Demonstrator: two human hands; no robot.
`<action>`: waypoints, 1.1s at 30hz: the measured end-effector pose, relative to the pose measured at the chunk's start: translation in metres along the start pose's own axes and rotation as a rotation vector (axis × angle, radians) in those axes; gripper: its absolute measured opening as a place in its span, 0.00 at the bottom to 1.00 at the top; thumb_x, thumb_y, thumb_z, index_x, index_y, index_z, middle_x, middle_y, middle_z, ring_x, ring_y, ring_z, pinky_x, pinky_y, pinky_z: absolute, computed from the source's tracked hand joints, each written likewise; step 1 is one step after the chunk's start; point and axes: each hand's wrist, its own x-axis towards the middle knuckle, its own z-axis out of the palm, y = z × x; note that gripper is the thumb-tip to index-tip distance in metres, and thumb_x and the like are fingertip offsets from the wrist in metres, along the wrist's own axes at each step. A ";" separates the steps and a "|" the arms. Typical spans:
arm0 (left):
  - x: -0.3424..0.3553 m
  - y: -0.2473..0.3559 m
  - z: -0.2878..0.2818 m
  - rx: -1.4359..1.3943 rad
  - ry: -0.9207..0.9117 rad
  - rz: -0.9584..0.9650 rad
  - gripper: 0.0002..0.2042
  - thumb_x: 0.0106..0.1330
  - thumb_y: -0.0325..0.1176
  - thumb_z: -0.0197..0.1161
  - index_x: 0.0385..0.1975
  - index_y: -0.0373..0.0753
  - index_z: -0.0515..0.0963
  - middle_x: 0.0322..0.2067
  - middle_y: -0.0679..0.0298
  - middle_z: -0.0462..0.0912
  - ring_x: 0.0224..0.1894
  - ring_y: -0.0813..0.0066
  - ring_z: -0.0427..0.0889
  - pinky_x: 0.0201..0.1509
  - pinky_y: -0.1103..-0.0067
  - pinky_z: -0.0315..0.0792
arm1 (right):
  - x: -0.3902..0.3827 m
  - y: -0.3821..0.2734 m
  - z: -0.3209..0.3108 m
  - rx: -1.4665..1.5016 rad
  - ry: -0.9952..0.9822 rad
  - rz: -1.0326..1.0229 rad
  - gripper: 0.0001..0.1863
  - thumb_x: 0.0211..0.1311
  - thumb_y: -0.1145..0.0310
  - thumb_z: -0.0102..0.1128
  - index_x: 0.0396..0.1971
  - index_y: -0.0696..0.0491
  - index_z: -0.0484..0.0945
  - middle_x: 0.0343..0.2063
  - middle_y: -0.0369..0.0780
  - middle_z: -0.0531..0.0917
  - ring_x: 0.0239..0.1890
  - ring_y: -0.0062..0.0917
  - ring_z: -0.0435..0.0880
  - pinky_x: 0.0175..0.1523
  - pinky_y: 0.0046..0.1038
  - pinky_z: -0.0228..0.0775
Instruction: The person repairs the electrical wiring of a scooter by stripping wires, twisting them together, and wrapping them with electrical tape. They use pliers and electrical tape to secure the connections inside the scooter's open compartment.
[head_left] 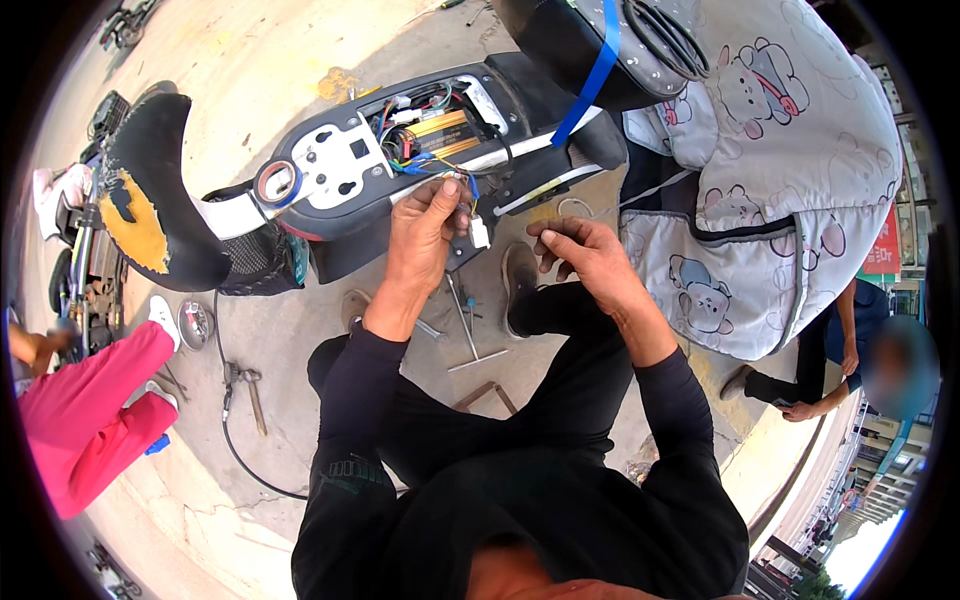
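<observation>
My left hand (428,228) is closed, thumb and fingers pinching thin coloured wires (474,187) beside the opened electric scooter. From these wires hangs a white plug connector (479,233), just right of my left fingertips. My right hand (588,262) is raised to the right of the connector, apart from it. Its fingers are curled in toward the thumb, and whatever they may hold is too small to make out. Above my left hand, the scooter body (345,225) shows an uncovered compartment. Inside lies a gold finned controller box (440,133) among tangled wires. A roll of tape (278,184) rests on the white metal plate.
A T-handle wrench (464,318), a hammer (256,402), a black hose (232,445) and a round dish (195,325) lie on the ground. A padded cover (745,190) hangs at right; a blue strap (592,85) crosses the seat. People stand at both sides.
</observation>
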 end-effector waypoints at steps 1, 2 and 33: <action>-0.001 0.001 0.000 -0.004 0.017 -0.009 0.13 0.72 0.42 0.71 0.37 0.38 0.85 0.30 0.69 0.85 0.27 0.83 0.79 0.31 0.84 0.70 | 0.001 0.002 0.002 -0.008 0.002 0.035 0.17 0.77 0.66 0.57 0.56 0.62 0.83 0.33 0.34 0.86 0.33 0.14 0.82 0.35 0.19 0.71; -0.002 0.001 0.002 -0.007 0.026 -0.019 0.13 0.72 0.43 0.71 0.35 0.38 0.85 0.29 0.70 0.84 0.26 0.84 0.77 0.31 0.84 0.68 | 0.002 0.003 0.005 -0.006 -0.011 0.050 0.17 0.78 0.66 0.57 0.56 0.62 0.83 0.33 0.35 0.86 0.33 0.14 0.82 0.35 0.19 0.71; -0.113 -0.066 0.089 0.537 0.089 0.047 0.14 0.80 0.38 0.58 0.56 0.35 0.73 0.41 0.64 0.81 0.35 0.80 0.80 0.35 0.82 0.74 | 0.090 -0.241 -0.123 -1.530 0.418 -0.525 0.20 0.54 0.58 0.66 0.32 0.63 0.87 0.31 0.56 0.87 0.38 0.51 0.89 0.43 0.46 0.81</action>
